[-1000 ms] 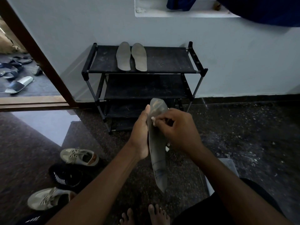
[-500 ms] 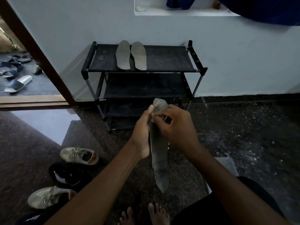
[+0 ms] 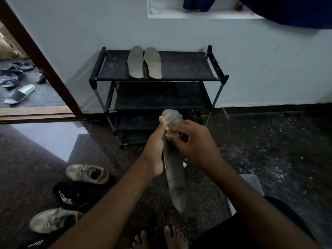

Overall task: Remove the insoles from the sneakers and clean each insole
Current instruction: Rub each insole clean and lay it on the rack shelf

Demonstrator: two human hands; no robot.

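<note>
In the middle of the head view, the left hand (image 3: pixel 155 150) grips a dark insole (image 3: pixel 175 175) by its edge and holds it upright. The right hand (image 3: pixel 195 146) pinches a small pale bit (image 3: pixel 168 129) against the top; I think it is wiping. Two more insoles (image 3: pixel 135 62) lie on the rack (image 3: pixel 179 69) above. Next, rub down toward the heel.

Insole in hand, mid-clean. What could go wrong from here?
Slip: the left hand grips the insole only along its upper part while the right hand works near the top. The long lower end hangs free and could twist loose and drop onto the gritty floor.
Re-soiling: the top shelf of the rack looks dusty, so the pair of insoles lying on it may pick up dirt.
</note>
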